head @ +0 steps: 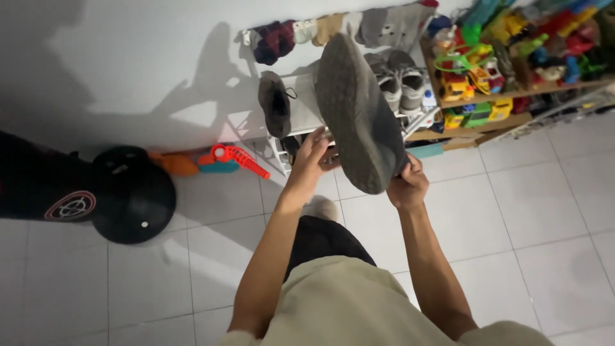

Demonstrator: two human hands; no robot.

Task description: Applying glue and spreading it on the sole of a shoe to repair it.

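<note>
Item: grey shoe (pixel 359 115), held sole-up at centre frame, toe toward the upper edge, heel toward the lower right. The textured sole is turned to the camera.

Right hand (pixel 407 186): closed around the heel end of the grey shoe at centre right; the fingers are wrapped on the shoe's edge and are partly hidden behind it.

Left hand (pixel 311 160): placed just left of the shoe's lower edge at centre frame, fingers narrow and curled toward the shoe's underside. Whether anything is gripped cannot be told, since the fingertips are blurred and hidden.

Behind the shoe, a white shoe rack (pixel 301 109) is seen against the white wall (pixel 128 64) at upper centre. On it, a dark shoe (pixel 275 102) is stood at the left, and a pair of grey sneakers (pixel 400 77) is set at the right. Socks and small garments (pixel 333 29) are laid along its top.

At upper right, a wooden shelf (pixel 512 96) is filled with coloured plastic toys (pixel 512 45).

At left, a black rounded base with a dark padded column (pixel 122 192) is lying on the white tiled floor (pixel 544 224). Beside it, by the wall, an orange and teal toy (pixel 224 160) is placed.

At lower centre, a pale garment (pixel 346 307) and dark shorts (pixel 320 240) are worn by the person.
</note>
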